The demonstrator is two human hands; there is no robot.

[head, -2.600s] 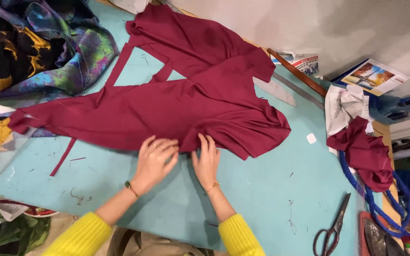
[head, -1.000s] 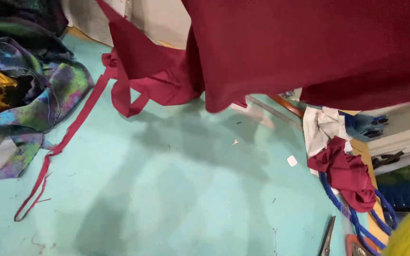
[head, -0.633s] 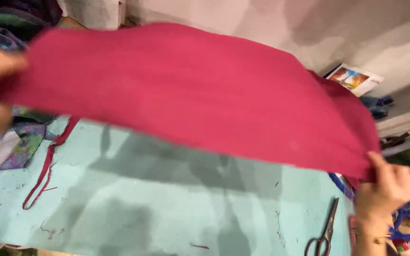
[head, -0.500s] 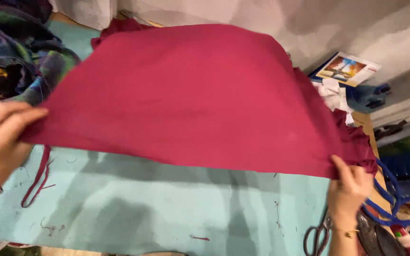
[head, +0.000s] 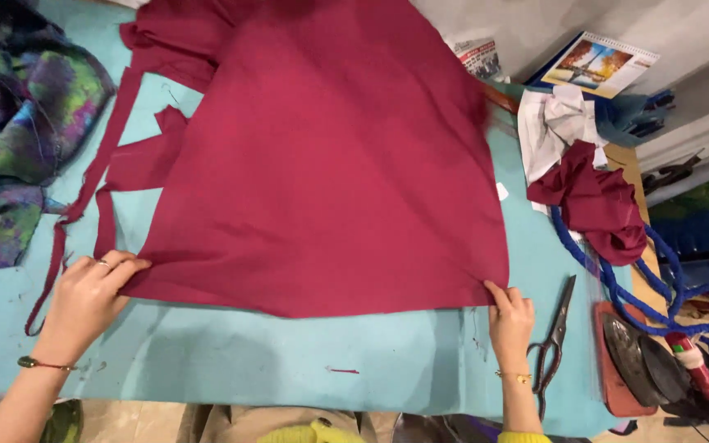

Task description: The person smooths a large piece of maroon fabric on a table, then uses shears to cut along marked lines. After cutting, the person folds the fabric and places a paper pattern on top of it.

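So the big crimson cloth (head: pixel 322 156) is lying spread across the middle of the turquoise bench (head: pixel 231 361), its near hem running along toward the front edge. The left hand (head: pixel 88 299) is pinching the near left corner of it and the right hand (head: pixel 510 316) is pinning the near right corner flat, so both are gripping fabric, not free. Risky bits, I'd say: the loose crimson strips (head: pixel 112 176) trailing off the left side are looking ready to snag or bunch under the cloth. The scissors (head: pixel 553 340) are sitting just beside the right hand at the front right corner, easy to bump. The blue cord (head: pixel 617 279) and crimson scrap (head: pixel 596 205) are crowding the right edge too.
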